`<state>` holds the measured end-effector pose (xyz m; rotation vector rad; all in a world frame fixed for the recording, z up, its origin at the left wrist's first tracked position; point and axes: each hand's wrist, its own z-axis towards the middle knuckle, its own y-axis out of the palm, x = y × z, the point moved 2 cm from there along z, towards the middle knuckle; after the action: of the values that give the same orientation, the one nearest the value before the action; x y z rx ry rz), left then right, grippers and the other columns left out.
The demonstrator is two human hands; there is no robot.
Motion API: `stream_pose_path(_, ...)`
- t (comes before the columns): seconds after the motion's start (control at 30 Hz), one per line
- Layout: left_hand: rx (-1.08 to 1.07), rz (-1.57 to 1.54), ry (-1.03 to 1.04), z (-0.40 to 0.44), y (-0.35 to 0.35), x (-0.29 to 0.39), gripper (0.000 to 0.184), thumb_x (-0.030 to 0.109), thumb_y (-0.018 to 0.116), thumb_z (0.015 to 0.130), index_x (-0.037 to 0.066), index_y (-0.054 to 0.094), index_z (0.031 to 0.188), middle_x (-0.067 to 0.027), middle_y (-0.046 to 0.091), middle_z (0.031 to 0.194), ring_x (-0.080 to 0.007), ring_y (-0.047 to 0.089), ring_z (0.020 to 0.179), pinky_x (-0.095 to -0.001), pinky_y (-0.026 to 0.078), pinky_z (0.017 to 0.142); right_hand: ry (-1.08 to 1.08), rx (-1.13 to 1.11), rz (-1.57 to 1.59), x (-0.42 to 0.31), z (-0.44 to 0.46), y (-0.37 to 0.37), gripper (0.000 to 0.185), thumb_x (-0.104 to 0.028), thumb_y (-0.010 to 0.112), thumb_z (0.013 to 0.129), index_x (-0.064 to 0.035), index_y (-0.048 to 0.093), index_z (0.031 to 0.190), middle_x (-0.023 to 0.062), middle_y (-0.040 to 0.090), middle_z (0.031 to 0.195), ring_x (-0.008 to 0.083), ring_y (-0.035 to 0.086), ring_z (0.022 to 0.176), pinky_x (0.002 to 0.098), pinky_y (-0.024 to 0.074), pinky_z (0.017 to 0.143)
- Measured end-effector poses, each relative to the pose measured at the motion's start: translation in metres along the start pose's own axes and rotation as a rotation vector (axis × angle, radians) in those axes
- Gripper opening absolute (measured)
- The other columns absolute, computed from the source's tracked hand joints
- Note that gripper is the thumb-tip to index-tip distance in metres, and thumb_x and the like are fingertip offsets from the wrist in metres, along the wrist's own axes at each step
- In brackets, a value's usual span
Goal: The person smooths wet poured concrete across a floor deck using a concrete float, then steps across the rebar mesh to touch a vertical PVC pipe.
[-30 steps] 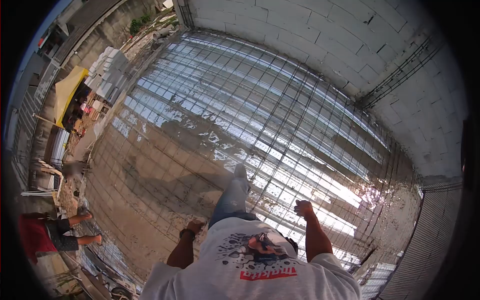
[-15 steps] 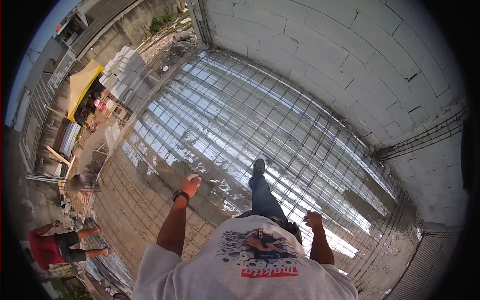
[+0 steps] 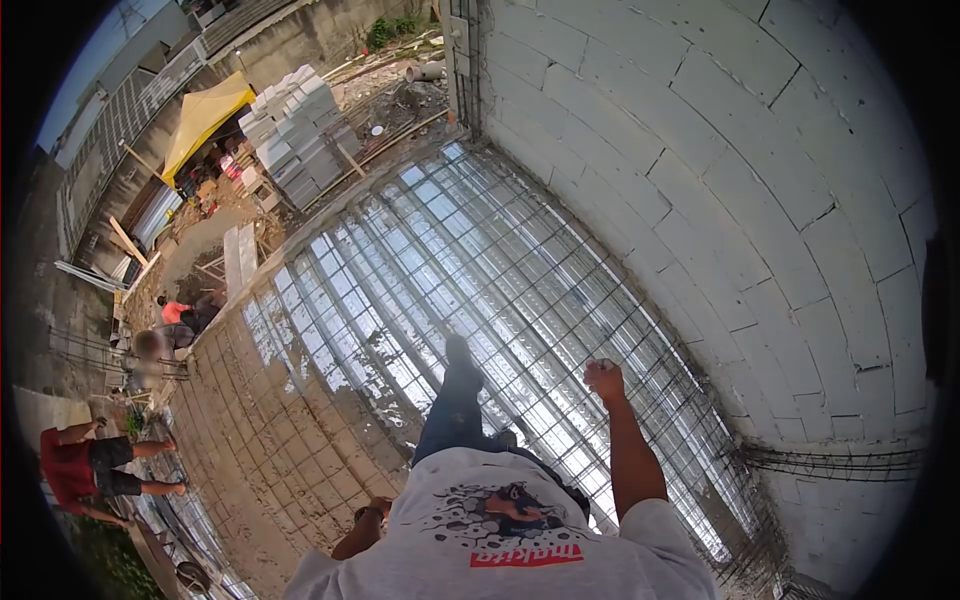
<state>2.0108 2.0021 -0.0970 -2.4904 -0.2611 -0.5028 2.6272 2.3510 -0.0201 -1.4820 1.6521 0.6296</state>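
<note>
My right hand [image 3: 603, 380] is out ahead on the right, above the steel rebar mesh [image 3: 520, 262]. Its fingers are curled in, and whether they hold anything does not show. My left hand [image 3: 381, 504] is low beside my shirt, with a dark band at the wrist; its fingers are mostly hidden. One leg in jeans reaches forward, its dark boot [image 3: 458, 349] over the mesh. Under the bars lies shiny ribbed metal decking [image 3: 415, 185], with brown wet mud or mortar [image 3: 260, 420] covering the left part.
A grey block wall [image 3: 690, 170] rises along the right, with rebar [image 3: 830, 462] sticking out. Beyond the far-left slab edge stand stacked pale blocks [image 3: 300, 140] and a yellow canopy [image 3: 205, 125]. A person in red [image 3: 70, 468] is at left; others crouch near the edge [image 3: 180, 318].
My right hand has swung forward and my left hand back toward my body. The view has turned, with the wall filling more of the right. My forward leg now appears farther left.
</note>
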Motion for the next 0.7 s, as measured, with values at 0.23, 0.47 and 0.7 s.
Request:
stream_pose_path(0.23,0.267,-0.088,-0.028,0.217,-0.216,-0.014,0.029,0.038,0.063,0.090,0.022,0.074,0.111,-0.0117,0.071,0.115,-0.0313,0.071,0.092,-0.0416,0.056,0.083,0.109,-0.148,-0.044,-0.104,0.153,0.130,0.028,-0.029,0.074,0.091,-0.0042,0.061,0.093,0.0051,0.064,0.076,0.0135,0.062,0.062,0.0264,0.0459,0.050)
stream_pose_path(0.47,0.780,-0.735,-0.004,0.350,-0.559,-0.044,0.028,0.031,0.065,0.091,0.004,0.068,0.097,-0.0133,0.071,0.087,-0.0243,0.068,0.065,-0.0370,0.055,0.060,0.245,-0.267,-0.690,-0.205,0.275,0.175,0.042,-0.042,0.074,0.088,-0.0032,0.068,0.101,0.0081,0.070,0.079,0.0203,0.067,0.065,0.0350,0.0535,0.058)
stream_pose_path(0.7,0.761,-0.490,-0.107,0.428,-0.752,-0.081,0.027,0.019,0.077,0.077,0.008,0.067,0.099,-0.0077,0.071,0.083,-0.0241,0.068,0.073,-0.0385,0.054,0.062,-0.477,-0.218,-0.606,-0.337,0.553,0.227,0.033,-0.037,0.074,0.089,-0.0050,0.067,0.091,0.0067,0.067,0.074,0.0179,0.061,0.059,0.0317,0.0469,0.053)
